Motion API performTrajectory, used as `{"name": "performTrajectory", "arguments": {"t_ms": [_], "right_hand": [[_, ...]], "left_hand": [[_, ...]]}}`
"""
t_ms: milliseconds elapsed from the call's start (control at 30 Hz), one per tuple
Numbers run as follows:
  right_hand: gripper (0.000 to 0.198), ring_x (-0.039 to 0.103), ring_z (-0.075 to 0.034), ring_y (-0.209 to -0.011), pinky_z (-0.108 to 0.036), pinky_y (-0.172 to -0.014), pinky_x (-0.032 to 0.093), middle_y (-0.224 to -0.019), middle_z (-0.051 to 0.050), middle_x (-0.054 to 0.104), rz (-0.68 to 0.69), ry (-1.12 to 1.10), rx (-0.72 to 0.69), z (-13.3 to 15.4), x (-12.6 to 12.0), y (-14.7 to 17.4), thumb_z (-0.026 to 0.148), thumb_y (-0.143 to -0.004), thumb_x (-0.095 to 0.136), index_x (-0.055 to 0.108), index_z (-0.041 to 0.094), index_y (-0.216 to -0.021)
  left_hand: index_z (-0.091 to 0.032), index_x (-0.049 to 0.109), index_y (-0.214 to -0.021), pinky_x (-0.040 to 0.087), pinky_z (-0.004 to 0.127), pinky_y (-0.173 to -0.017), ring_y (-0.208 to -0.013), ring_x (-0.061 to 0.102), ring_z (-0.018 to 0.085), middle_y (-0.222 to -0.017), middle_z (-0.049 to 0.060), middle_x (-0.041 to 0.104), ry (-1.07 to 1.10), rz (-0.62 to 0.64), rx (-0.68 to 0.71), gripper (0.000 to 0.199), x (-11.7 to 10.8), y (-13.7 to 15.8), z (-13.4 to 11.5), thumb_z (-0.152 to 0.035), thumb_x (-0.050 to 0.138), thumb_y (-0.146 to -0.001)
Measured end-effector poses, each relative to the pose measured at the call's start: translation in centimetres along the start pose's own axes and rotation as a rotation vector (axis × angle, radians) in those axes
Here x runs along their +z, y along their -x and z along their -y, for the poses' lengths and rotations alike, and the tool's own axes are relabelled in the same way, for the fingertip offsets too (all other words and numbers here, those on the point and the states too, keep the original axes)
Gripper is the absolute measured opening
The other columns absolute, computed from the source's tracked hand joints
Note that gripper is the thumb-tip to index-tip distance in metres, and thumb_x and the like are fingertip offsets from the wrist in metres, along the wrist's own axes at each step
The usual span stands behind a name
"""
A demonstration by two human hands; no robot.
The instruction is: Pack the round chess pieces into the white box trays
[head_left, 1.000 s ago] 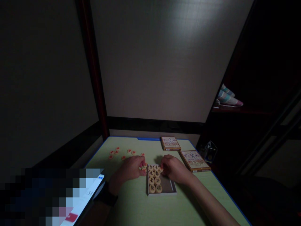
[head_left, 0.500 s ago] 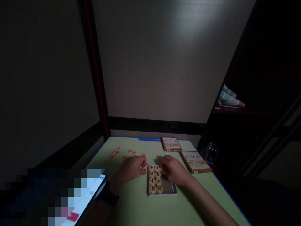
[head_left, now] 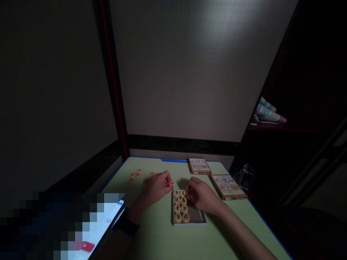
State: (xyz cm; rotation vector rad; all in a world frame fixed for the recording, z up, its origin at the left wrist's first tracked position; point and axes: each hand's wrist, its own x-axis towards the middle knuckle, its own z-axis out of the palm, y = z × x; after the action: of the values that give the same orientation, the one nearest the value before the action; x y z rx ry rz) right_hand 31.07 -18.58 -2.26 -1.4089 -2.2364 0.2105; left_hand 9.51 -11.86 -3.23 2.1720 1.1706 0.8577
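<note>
A xiangqi piece with a red character (head_left: 171, 183) is pinched in the fingertips of my left hand (head_left: 158, 186), just beyond the upper left corner of a shallow box (head_left: 196, 217). Two columns of round pale xiangqi pieces with black characters (head_left: 177, 208) fill the box's left part; its right part shows bare brown bottom. My right hand (head_left: 202, 195) reaches over the box's upper right side, fingers drawn together close to the top pieces. What these fingers hold, if anything, is hidden.
Loose red-character pieces (head_left: 138, 175) lie on the green table (head_left: 159, 238) at the left. Two flat printed boxes, a nearer one (head_left: 227, 185) and a farther one (head_left: 199, 165), lie at the right. A lit phone screen (head_left: 104, 225) stands at the lower left.
My left hand has lifted slightly and moved right, with a red-character piece now showing in its fingertips. My right hand stays over the box's upper right side. The view has shifted slightly.
</note>
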Motion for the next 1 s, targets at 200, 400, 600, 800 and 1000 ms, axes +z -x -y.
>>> {"name": "performTrajectory", "arguments": {"t_ms": [200, 400, 600, 800, 1000], "right_hand": [[0.032, 0.059, -0.02, -0.089, -0.029, -0.076, 0.047, -0.098, -0.006, 0.061, -0.134, -0.074, -0.058, 1.0, -0.3, 0.1, 0.01, -0.08, 0.059, 0.058, 0.021, -0.11], [0.035, 0.061, -0.02, -0.093, -0.031, -0.081, 0.051, -0.106, -0.009, 0.062, -0.16, -0.042, -0.183, 0.7, 0.1, 0.1, 0.024, -0.095, 0.05, 0.06, 0.026, -0.128], [0.036, 0.062, -0.019, -0.094, -0.029, -0.081, 0.051, -0.107, -0.008, 0.065, -0.155, -0.031, -0.214, 0.6, 0.3, 0.1, 0.022, -0.095, 0.051, 0.06, 0.027, -0.13], [0.028, 0.063, -0.018, -0.09, -0.027, -0.079, 0.05, -0.103, -0.008, 0.065, -0.114, -0.03, -0.186, 0.8, 0.2, 0.1, 0.022, -0.095, 0.05, 0.064, 0.024, -0.119], [0.016, 0.061, -0.019, -0.082, -0.03, -0.073, 0.048, -0.093, -0.007, 0.065, -0.289, -0.059, -0.07, -0.1, 0.1, -0.1, 0.017, -0.091, 0.049, 0.058, 0.02, -0.104]], "left_hand": [[-0.019, 0.058, -0.082, 0.047, 0.026, -0.071, -0.069, 0.059, 0.013, -0.083, 0.0, 0.064, 0.084, -0.135, 0.11, 0.013, 2.0, 0.6, -2.0, -0.011, 0.065, -0.074], [-0.018, 0.046, -0.084, 0.05, 0.024, -0.065, -0.073, 0.062, 0.014, -0.076, -0.001, 0.061, 0.705, -0.018, -0.058, 0.037, 3.7, 0.2, -2.0, -0.016, 0.075, -0.062], [-0.017, 0.046, -0.085, 0.051, 0.028, -0.073, -0.08, 0.063, 0.015, -0.086, 0.004, 0.065, 0.794, 0.042, -0.067, 0.046, 2.9, -0.2, -1.3, -0.025, 0.083, -0.058], [-0.016, 0.051, -0.093, 0.051, 0.029, -0.077, -0.081, 0.063, 0.015, -0.09, 0.005, 0.066, 0.819, 0.154, -0.054, 0.05, 2.2, 0.0, -1.2, -0.027, 0.084, -0.058], [-0.013, 0.057, -0.088, 0.05, 0.027, -0.073, -0.081, 0.063, 0.016, -0.086, 0.006, 0.066, 0.671, -0.048, -0.06, 0.018, 2.0, -0.5, -0.8, -0.017, 0.065, -0.073]]}}
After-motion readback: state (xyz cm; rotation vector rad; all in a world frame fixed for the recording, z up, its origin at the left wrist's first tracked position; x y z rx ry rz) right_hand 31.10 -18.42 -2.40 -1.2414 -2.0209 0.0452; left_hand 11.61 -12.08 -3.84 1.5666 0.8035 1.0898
